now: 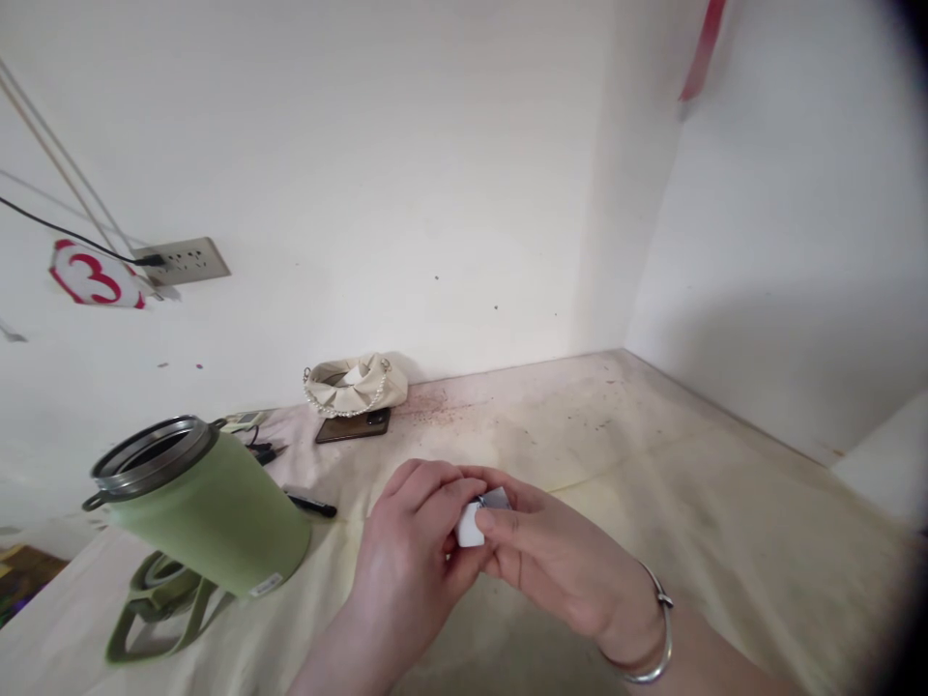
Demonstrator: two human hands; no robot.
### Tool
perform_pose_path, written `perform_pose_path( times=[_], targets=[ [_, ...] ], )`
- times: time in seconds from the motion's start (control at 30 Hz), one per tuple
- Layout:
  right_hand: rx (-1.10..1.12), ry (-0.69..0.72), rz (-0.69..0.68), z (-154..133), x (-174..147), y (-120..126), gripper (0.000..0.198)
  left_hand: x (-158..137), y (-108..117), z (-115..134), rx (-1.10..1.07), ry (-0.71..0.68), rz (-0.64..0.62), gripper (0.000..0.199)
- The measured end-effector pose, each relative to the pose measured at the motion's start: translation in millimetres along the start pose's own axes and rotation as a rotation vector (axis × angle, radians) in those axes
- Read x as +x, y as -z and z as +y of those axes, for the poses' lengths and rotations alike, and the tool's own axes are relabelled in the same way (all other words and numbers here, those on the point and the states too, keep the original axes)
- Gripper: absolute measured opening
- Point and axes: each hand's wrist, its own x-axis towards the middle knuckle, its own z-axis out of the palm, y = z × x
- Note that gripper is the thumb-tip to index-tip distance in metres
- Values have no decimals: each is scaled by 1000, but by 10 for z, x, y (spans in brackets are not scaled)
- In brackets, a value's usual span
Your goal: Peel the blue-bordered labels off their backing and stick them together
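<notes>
Left fingers (453,501) and right fingers (502,525) in a grip around a white object (469,528), perhaps paper.

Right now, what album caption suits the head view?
Two hands hold a small white object, with an open-topped green container at left.

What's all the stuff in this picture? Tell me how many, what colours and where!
Small folded-looking thing: 1, white, between both hands
Container: 1, green, metal rim, table's left side
Looped piece: 1, green, partly hidden by the container
Pen: 1, black, right of the container
Bag: 1, cream, near the wall
Phone: 1, dark, before the bag
Socket plate: 1, greyish, left wall
Cord: 1, black, plugged in there
Number 3 sign: 1, white and red, beside the socket plate
Strip: 1, red, upper right
Cloth: 1, pale yellowish, on the table
Bracelet: 1, silver, right wrist
Left hand: 1, bare, bottom middle
Right hand: 1, bare, beside it
</notes>
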Motion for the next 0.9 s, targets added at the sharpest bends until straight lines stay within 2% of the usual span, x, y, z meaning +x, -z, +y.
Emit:
perform_pose_path(
  times=[0.07, 0.17, 0.3, 0.47, 0.67, 0.73, 0.8, 0.83, 0.9],
  targets=[
    [44, 1, 3, 16, 8, 2, 15, -1, -11, -5, 11, 20, -11, 30],
    [103, 4, 43, 23, 24, 13, 13, -17, -25, -28, 41, 40, -22, 45],
    [178, -33, 180, 3, 65, 55, 18, -47, -7, -84, 95, 64, -51, 61],
    [268, -96, 336, -14, 118, 118, 28, -47, 56, -140, 160, 44, 3, 52],
    [347, -55, 390, -11, 127, 154, 34, -32, 106, -188, 120, 75, 26, 48],
    [363, -41, 387, -14, 124, 163, 36, -40, 74, -194, 36, 127, 17, 48],
    [366, -20, 406, -17, 122, 158, 37, -46, -10, -178, -155, 259, 57, 48],
    [360, 6, 421, -16, 122, 147, 38, -44, -71, -161, -318, 368, 106, 49],
    [328, 94, 455, 2, 126, 111, 39, -28, -215, -110, -806, 617, 310, 44]
  ],
)
